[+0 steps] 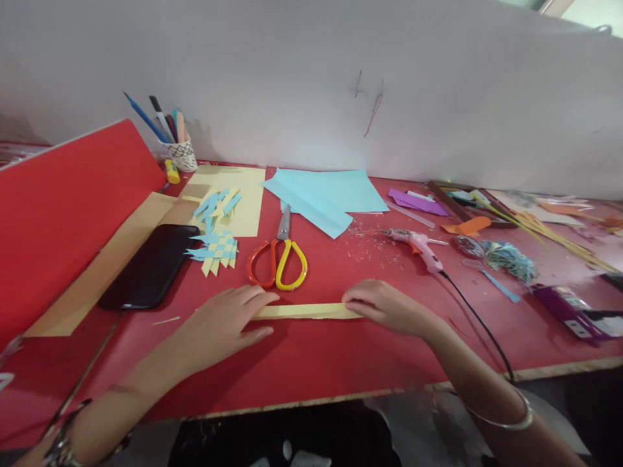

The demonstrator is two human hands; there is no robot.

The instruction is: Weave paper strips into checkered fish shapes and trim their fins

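A narrow yellow paper strip (pixel 306 311) lies crosswise on the red table in front of me. At its left end rests my left hand (pixel 228 324), fingers stretched out over the paper and thumb apart. My right hand (pixel 379 303) pinches the strip's right end between thumb and fingers. Just beyond the strip are scissors (pixel 285 224) with one red and one yellow handle, blades pointing away and nearly closed. To their left sits a woven blue-and-yellow paper piece (pixel 220 250), with more woven strips (pixel 217 206) behind it.
A black phone (pixel 150 266) lies at the left beside a red board (pixel 73 214). Blue paper sheets (pixel 326 194) lie at the back. A pink glue gun (pixel 421 250) trails its cord to the right. A pen cup (pixel 181 154) stands near the wall.
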